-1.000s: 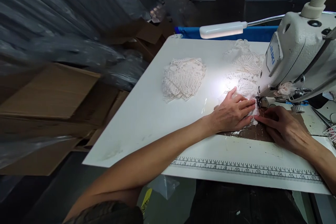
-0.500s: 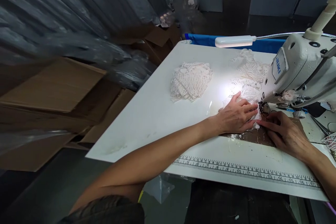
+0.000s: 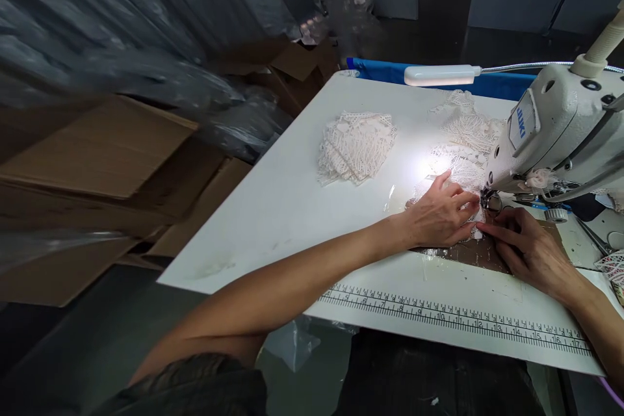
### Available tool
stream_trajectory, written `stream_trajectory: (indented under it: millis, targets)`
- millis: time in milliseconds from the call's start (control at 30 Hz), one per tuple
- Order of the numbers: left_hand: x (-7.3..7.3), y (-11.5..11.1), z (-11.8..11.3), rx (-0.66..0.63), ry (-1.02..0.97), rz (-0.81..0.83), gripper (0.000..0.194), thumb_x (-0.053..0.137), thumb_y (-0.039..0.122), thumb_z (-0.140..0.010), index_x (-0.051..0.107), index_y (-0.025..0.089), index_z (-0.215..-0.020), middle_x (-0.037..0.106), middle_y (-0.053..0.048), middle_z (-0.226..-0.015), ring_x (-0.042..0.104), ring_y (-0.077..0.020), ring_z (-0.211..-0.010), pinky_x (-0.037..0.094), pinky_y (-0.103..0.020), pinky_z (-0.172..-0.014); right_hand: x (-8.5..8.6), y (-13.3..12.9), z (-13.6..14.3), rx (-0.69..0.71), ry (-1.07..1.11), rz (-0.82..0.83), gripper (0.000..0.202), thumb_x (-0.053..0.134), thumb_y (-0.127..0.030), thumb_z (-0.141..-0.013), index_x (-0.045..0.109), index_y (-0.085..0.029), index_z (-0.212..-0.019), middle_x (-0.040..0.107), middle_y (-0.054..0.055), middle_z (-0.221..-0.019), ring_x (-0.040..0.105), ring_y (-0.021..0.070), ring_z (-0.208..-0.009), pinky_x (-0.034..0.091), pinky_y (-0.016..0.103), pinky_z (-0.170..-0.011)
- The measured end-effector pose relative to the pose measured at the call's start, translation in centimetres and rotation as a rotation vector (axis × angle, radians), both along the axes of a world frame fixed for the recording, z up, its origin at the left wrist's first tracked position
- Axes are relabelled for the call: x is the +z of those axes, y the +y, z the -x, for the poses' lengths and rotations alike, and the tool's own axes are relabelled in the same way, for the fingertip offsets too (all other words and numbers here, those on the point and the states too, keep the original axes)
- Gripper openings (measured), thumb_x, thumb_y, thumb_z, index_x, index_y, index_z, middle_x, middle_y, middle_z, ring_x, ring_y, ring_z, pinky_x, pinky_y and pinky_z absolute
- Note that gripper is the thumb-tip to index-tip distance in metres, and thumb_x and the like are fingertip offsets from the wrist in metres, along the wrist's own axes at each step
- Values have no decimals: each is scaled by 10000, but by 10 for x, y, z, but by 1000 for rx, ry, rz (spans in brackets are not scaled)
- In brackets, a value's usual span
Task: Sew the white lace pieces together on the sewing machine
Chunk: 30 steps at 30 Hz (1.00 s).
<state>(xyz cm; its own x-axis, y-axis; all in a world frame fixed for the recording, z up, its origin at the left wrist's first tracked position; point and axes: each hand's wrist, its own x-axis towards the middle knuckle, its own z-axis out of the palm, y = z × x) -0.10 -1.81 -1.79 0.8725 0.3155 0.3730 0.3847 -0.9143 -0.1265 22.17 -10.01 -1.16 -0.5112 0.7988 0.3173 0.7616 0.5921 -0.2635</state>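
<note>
My left hand [image 3: 442,213] lies on a piece of white lace [image 3: 478,231] beside the presser foot [image 3: 486,197] of a sewing machine [image 3: 553,120]. Its fingers are stretched out and press the lace down, the thumb held apart. From the other side, my right hand [image 3: 533,250] pinches the near edge of the lace, index finger extended and touching it. The other fingers curl under, partly hidden. More lace pieces [image 3: 463,133] lie behind the left hand under the lamp's glare. A separate stack of lace [image 3: 358,146] sits further left on the white table [image 3: 292,227].
A lamp [image 3: 441,75] on a flexible arm hangs at the back of the table. Scissors [image 3: 592,234] lie at the right. A printed ruler [image 3: 458,322] runs along the front edge. Cardboard boxes [image 3: 97,149] and plastic sheeting [image 3: 234,123] stand left of the table.
The camera view has shifted slightly. Both hands and the lace stay almost exactly where they were at the presser foot.
</note>
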Motion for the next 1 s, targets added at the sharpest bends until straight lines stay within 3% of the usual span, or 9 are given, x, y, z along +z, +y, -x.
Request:
stream_trajectory:
  millis: [233,600,833,1000]
  targets:
    - [1,-7,-4,54,31,-83,405,328,320,-990,638,88,-1108,643,-111,-1132,603,-212,-840,435,-488,-923,-2,1,1,-15,1,-18,354,436,-204,-937,677,-262,-1189,532,95,-1014,587,160,-795,570,302,-643]
    - [0,-6,-5,63,26,-75,404,332,347,-994,634,116,-1131,626,-107,-1177,601,-220,-883,368,-543,-997,-5,0,2,-17,6,-47,353,424,-222,-943,680,-263,-1182,530,99,-1026,580,177,-830,568,313,-654]
    - [3,-8,-6,63,39,-67,396,323,317,-997,641,102,-1096,634,-113,-1161,580,-194,-813,394,-416,-831,-3,0,2,-14,2,-34,357,425,-207,-945,669,-265,-1198,531,101,-1025,588,179,-835,568,308,-636]
    - [3,-8,-7,74,42,-88,392,328,317,-993,649,105,-1069,647,-112,-1123,566,-194,-787,364,-423,-845,-3,0,0,-16,-25,-16,361,434,-215,-942,651,-286,-1222,538,94,-1040,599,173,-822,572,303,-631]
